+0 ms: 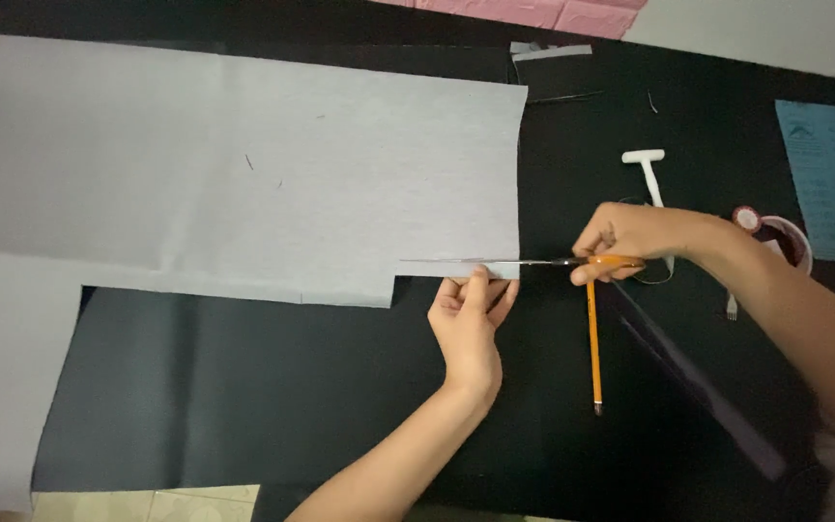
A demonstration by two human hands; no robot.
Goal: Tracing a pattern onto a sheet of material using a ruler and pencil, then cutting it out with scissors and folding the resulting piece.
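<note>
A large pale grey sheet of fabric lies flat over black cloth. My right hand grips orange-handled scissors, whose long blades run leftward along the grey sheet's lower right edge. My left hand pinches that lower edge from beneath, thumb on top, right under the blades. An orange pencil lies on the black cloth just below my right hand, pointing toward me.
A white T-shaped tool lies beyond my right hand. A roll of tape sits by my right wrist, and a blue paper lies at the far right. Pink fabric shows at the top edge.
</note>
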